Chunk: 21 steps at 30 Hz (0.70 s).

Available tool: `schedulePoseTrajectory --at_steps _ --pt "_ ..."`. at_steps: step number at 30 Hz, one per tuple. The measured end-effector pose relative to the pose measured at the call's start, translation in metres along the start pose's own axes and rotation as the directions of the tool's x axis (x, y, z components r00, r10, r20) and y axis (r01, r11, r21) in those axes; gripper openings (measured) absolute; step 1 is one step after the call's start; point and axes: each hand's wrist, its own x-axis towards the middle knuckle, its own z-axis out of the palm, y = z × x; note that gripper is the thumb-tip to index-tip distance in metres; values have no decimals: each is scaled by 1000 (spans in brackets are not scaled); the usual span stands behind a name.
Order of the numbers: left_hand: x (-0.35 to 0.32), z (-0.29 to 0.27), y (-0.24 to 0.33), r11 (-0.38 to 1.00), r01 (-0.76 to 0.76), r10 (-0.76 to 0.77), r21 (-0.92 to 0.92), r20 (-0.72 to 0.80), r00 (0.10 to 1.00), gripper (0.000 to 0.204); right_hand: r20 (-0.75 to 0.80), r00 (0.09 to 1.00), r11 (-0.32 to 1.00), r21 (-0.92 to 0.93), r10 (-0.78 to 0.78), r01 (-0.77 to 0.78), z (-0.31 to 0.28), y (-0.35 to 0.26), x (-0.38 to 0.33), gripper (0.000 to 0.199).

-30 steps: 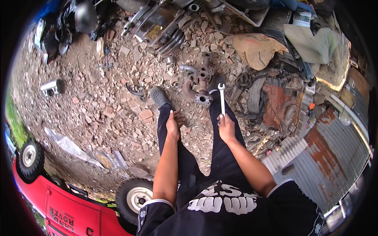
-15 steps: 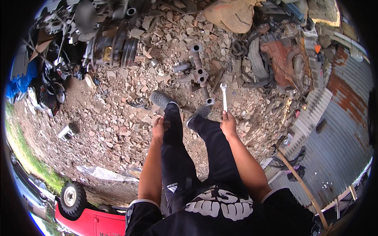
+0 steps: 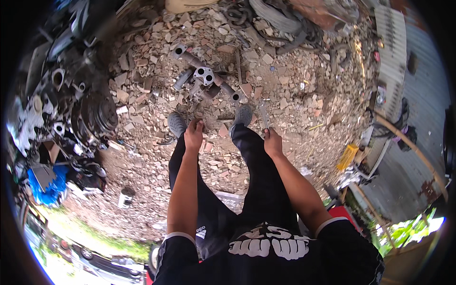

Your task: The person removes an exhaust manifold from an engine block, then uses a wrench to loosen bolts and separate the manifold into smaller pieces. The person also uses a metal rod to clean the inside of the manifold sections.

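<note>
I stand on rubble in dark trousers and grey shoes. My right hand point(image 3: 272, 142) grips a silver wrench point(image 3: 263, 115) that points forward past my right shoe point(image 3: 242, 114). My left hand point(image 3: 193, 134) hangs by my left thigh, fingers curled with nothing in it, just behind my left shoe point(image 3: 176, 124). A grey metal pipe assembly with flanges point(image 3: 205, 77) lies on the stones just ahead of my feet.
A heap of dark engine parts point(image 3: 83, 107) lies to the left, with a blue sheet point(image 3: 47, 183) below it. Hoses and scrap point(image 3: 280, 21) lie ahead. A corrugated metal wall point(image 3: 413, 95), a yellow container point(image 3: 347, 156) and a curved wooden pole point(image 3: 408, 142) stand at right.
The view has swung to the right: the pipe assembly and engine heap slid left, the red vehicle left the picture. Both hands stay by my thighs, wrench still held.
</note>
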Motion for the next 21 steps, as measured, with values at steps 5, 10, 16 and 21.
schedulePoseTrajectory --at_steps 5,10,16,21 --pt "70 7 27 887 -248 198 390 165 966 27 -135 989 992 120 62 -46 31 1 -10 29" --pt "174 25 23 593 -559 420 580 369 829 26 -260 943 875 481 209 -62 94 -21 -23 33" --pt "282 63 27 204 -807 669 554 522 528 31 -345 768 707 681 539 -190 194 -74 23 28" --pt "330 119 26 -22 -625 488 780 554 674 30 -479 787 783 622 388 -7 263 -70 71 15"
